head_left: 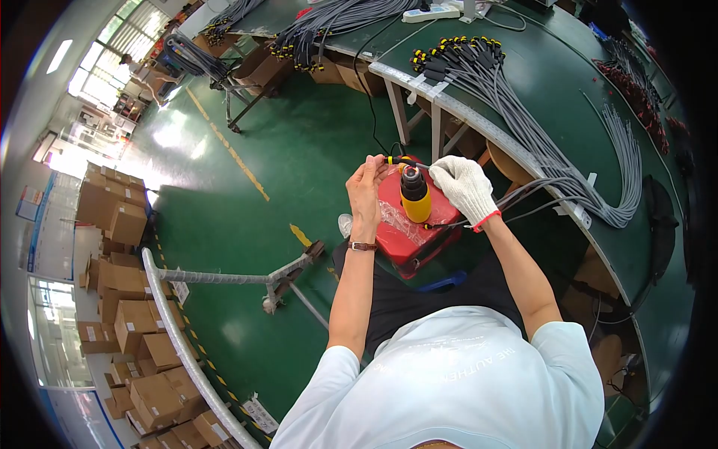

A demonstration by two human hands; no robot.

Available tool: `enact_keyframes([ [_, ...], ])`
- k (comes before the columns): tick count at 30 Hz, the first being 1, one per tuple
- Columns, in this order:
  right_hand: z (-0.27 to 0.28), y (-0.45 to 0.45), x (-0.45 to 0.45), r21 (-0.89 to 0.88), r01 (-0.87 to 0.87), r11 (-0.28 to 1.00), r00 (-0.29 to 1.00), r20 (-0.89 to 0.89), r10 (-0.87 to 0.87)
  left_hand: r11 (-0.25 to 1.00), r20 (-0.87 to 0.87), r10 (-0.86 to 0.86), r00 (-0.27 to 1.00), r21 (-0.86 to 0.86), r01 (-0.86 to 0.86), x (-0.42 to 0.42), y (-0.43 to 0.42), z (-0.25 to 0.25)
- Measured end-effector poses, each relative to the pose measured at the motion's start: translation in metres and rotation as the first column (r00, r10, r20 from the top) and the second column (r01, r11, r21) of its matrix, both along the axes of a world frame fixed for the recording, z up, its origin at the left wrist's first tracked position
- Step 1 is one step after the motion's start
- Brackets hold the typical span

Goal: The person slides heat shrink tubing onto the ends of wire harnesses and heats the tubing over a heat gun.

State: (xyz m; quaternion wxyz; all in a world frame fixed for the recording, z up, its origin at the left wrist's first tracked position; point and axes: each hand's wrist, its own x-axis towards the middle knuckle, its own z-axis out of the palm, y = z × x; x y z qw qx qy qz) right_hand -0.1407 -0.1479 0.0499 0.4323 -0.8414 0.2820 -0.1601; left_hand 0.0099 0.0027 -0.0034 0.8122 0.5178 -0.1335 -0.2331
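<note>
My bare left hand [365, 193], with a watch at the wrist, pinches the black-and-yellow connector end [392, 160] of a grey cable. My right hand [467, 185], in a white knit glove with a red cuff, is closed on the grey cable [422, 166] a little further along. Between my hands the cable stretches just above the nozzle of a yellow-and-black heat gun [416, 203], which stands nozzle up. Under the gun is a red stool [400, 243] with clear plastic film on its top. Another connector tip [428, 226] lies beside the gun.
To the right, a green table [538, 90] with a metal edge bears a bundle of grey cables [501, 105]. A power strip [431, 13] sits at its back. On the left stand a metal rail frame [217, 277] and stacked cardboard boxes [149, 329].
</note>
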Motion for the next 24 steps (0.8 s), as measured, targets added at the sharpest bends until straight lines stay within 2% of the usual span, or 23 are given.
enact_keyframes([
  [14,-0.004,0.000,0.001,-0.076,-0.014,0.997,1.000,0.002,0.014,0.993,-0.062,0.030,0.998,-0.117,-0.037,-0.007,-0.002,-0.002],
  [17,-0.001,0.002,0.002,-0.071,-0.022,0.997,1.000,0.002,0.022,0.995,-0.069,-0.014,0.998,-0.103,0.006,0.001,-0.001,-0.012],
  [22,0.003,0.006,0.000,-0.057,-0.035,0.998,0.999,-0.001,0.035,0.997,-0.024,0.061,0.998,-0.034,-0.062,0.009,-0.003,-0.020],
  [24,0.010,0.006,0.000,0.024,-0.033,0.999,0.997,-0.064,0.034,0.997,0.004,0.074,0.997,-0.037,-0.074,0.011,-0.004,-0.022],
])
